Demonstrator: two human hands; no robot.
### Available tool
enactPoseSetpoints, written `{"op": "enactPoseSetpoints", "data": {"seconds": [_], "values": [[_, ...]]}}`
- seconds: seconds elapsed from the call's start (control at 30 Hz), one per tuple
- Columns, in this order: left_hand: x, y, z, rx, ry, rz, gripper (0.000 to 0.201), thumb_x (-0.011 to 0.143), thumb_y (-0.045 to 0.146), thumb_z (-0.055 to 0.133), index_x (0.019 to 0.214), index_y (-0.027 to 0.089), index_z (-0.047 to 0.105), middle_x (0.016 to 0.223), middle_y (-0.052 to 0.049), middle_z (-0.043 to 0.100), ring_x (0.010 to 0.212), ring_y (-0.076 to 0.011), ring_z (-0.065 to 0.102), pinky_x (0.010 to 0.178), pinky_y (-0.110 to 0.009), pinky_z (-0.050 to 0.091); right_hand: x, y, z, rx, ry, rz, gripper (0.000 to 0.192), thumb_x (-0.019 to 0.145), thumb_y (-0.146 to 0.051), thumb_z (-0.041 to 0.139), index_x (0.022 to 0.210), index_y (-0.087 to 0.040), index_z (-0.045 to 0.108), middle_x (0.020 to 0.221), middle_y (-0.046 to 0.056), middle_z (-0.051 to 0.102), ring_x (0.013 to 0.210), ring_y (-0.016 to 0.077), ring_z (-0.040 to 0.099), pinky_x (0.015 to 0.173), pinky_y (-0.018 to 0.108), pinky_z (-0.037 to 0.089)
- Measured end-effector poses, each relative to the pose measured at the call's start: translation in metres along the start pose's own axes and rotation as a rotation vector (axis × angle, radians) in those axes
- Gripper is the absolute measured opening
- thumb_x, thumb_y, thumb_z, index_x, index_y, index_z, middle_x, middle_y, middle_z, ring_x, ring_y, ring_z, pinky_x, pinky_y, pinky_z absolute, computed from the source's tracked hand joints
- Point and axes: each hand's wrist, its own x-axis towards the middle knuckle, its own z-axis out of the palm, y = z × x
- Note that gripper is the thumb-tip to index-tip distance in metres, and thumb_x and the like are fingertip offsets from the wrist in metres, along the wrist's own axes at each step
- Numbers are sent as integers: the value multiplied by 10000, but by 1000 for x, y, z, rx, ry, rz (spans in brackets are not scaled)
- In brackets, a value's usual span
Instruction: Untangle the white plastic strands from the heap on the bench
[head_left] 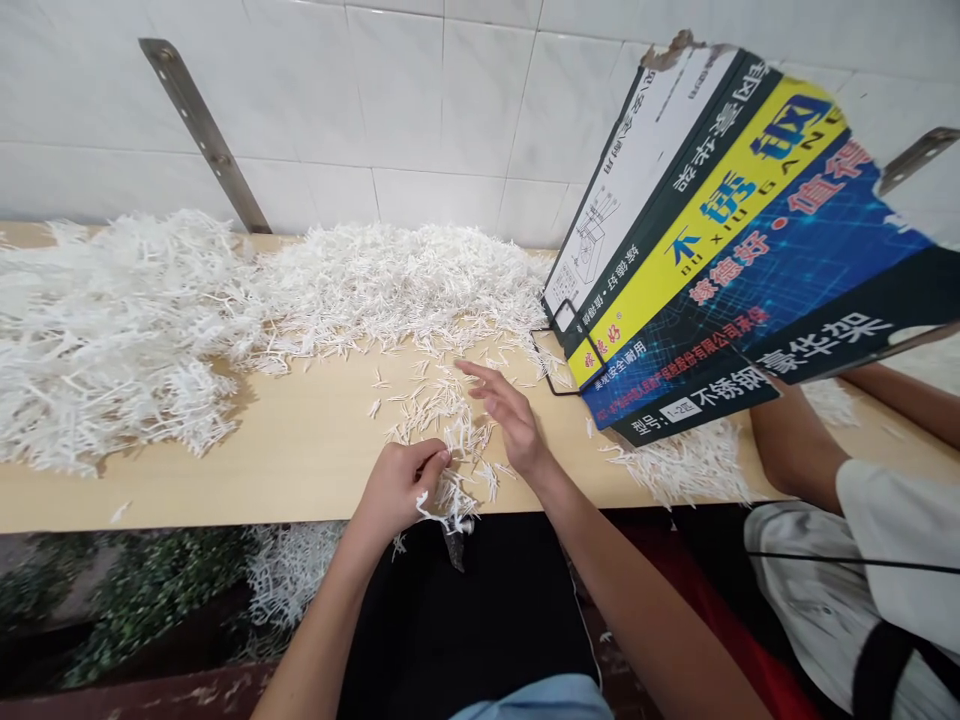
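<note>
A small bunch of white plastic sticks [442,490] is pinched in the left hand [397,485], its grip narrow and closed on them right at the near edge of the surface [300,460]. The right hand [510,415] is held flat and wide just beyond that grip, fingers spread over loose sticks, nothing held. The step in hand looks like gathering: strays are being collected into the bunch. The next move likely calls for a light sweep toward the grip, ends kept aligned. Far beyond the grip, big white heaps [150,310] are piled. To the right, a printed carton [735,230] is tilted up; "不锈钢" and "豪华架" can be read, and a label "1-2", the smaller print too blurred
</note>
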Motion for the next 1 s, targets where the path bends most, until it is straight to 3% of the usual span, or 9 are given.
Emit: {"op": "enactPoseSetpoints", "data": {"seconds": [0.13, 0.27, 0.4, 0.47, 0.57, 0.63, 0.77, 0.9, 1.0], "values": [[1, 1, 1, 31, -10, 10, 335, 962, 311, 472, 650, 194, 437, 535, 61, 363, 512, -94, 357, 564, -258, 256, -2, -1, 4, -72, -88, 60, 317, 921, -464, 706, 1130, -236, 780, 1086, 73, 792, 1022, 258, 720, 866, 368, 556], [2, 0, 1, 59, -22, 28, 321, 971, 311, 468, 672, 195, 469, 537, 60, 359, 507, -94, 354, 564, -254, 256, -1, 13, 6, -53, 205, 247, 355, 893, -504, 742, 733, -187, 728, 649, 23, 678, 602, 163, 617, 580, 288, 472], [-4, -4, 1, 57, -30, 85, 378, 981, 310, 474, 628, 199, 392, 526, 58, 328, 485, -90, 332, 556, -262, 240, 8, 27, 0, 237, 580, 279, 427, 864, -606, 730, 762, -196, 665, 655, 28, 679, 527, 140, 567, 519, 283, 471], [-6, -4, 1, 54, -15, 88, 390, 982, 311, 473, 622, 203, 372, 521, 56, 336, 479, -92, 337, 549, -264, 238, 11, 30, 0, 270, 615, 282, 464, 902, -647, 663, 783, -198, 653, 665, 39, 690, 516, 139, 562, 507, 283, 470], [-6, -2, 1, 74, -5, 92, 365, 974, 294, 471, 628, 204, 397, 523, 53, 367, 482, -97, 350, 555, -261, 246, 12, 26, 4, 70, 428, 272, 470, 986, -608, 555, 837, -189, 706, 735, 76, 736, 624, 176, 642, 612, 316, 529], [-3, -1, 1, 82, -19, 95, 357, 968, 280, 471, 626, 203, 404, 522, 53, 373, 483, -98, 353, 557, -259, 249, 10, 19, 6, -118, 335, 182, 380, 1012, -520, 544, 1016, -201, 751, 1005, 111, 790, 912, 234, 718, 829, 385, 572], [0, -1, 3, 88, -16, 98, 345, 968, 270, 474, 633, 200, 426, 524, 57, 382, 490, -96, 359, 560, -253, 253, 2, 5, 3, -318, 142, -148, 384, 1041, -382, 464, 1341, -279, 680, 1494, 61, 626, 1415, 283, 511, 1196, 533, 379], [-1, -5, 4, 90, 0, 98, 312, 959, 260, 496, 655, 194, 477, 518, 65, 390, 478, -88, 348, 551, -252, 244, -4, 2, -1, -303, -179, -303, 339, 964, -360, 574, 1257, -265, 715, 1362, 69, 710, 1374, 323, 523, 1164, 560, 406], [-4, -5, 4, 78, 28, 89, 309, 962, 265, 494, 662, 190, 495, 520, 64, 387, 484, -87, 354, 548, -253, 240, -5, 5, 0, -304, -291, -258, 135, 920, -265, 629, 1001, -240, 734, 1023, 72, 764, 1055, 285, 659, 981, 481, 506]]}}
